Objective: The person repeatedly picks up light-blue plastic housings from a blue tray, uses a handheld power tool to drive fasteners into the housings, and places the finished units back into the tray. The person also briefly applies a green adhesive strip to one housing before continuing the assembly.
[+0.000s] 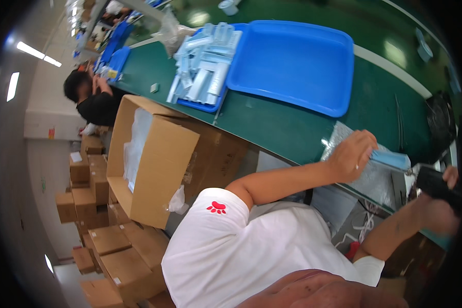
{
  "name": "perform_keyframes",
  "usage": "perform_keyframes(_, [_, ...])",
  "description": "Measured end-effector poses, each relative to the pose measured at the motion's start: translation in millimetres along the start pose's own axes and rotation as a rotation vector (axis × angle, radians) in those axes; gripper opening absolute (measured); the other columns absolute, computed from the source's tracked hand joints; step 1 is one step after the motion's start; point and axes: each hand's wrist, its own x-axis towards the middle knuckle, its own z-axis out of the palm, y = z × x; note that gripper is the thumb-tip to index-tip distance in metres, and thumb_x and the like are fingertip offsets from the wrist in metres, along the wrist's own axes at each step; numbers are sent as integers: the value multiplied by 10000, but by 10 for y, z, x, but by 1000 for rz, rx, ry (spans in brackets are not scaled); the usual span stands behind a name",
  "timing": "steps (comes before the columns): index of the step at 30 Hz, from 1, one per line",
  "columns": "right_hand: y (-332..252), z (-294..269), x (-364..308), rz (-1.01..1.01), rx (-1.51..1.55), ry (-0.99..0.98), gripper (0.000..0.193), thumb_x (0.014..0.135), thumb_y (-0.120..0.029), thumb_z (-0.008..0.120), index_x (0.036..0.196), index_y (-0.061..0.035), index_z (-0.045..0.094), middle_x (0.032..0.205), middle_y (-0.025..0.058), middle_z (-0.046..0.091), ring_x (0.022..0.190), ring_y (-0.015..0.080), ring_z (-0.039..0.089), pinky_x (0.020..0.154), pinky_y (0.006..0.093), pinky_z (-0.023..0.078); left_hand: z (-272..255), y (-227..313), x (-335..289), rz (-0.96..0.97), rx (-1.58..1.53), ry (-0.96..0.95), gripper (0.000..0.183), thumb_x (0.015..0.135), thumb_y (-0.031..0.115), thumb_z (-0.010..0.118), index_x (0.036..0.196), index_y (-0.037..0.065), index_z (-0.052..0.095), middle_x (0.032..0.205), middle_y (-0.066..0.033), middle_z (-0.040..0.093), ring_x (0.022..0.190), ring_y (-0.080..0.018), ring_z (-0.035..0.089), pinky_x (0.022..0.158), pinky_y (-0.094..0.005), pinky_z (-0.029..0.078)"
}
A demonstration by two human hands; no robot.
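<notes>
My left hand (353, 156) is closed around a long light-blue plastic part (391, 159), which sticks out past the fingers to the right. A sheet of clear bubble wrap (377, 182) lies under it on the green table. At the right edge my right hand (443, 205), partly blurred, grips a black hand tool (435, 183). Its narrow metal tip points at the free end of the blue part; whether the two touch I cannot tell. The exact kind of tool is not plain.
A blue tray (292, 33) with a bare bottom stands beyond my left hand. Beside it, another blue tray (203, 107) holds several light-blue parts (205, 64). An open cardboard box (164, 169) stands against the green table (262, 118). Stacked cartons (113, 238) and a seated person (95, 100) are further left.
</notes>
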Motion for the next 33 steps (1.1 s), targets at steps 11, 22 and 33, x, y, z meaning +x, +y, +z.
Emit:
perform_keyframes(11, [-751,50,241,39,15,-101,652,884,-609,447,1090,-10,603,993,121,569,741,207,502,678,360,418,-48,42,50,-140,-57,-156,283,1039,88,378,1045,-44,629,1058,-225,649,929,-341,637,843,-402,503])
perform_keyframes(22, [-688,125,108,61,24,-111,623,892,-557,415,1095,4,596,1001,132,557,745,214,503,693,371,418,-34,117,36,45,32,-179,244,996,69,444,1035,-28,664,1072,-196,666,934,-330,638,822,-393,515])
perform_keyframes(33, [-607,105,-48,89,30,-98,610,891,-550,428,1098,2,587,995,128,548,758,213,499,706,372,417,1,78,32,-17,37,-149,200,978,46,474,1007,-24,659,1045,-184,664,900,-332,629,801,-406,504])
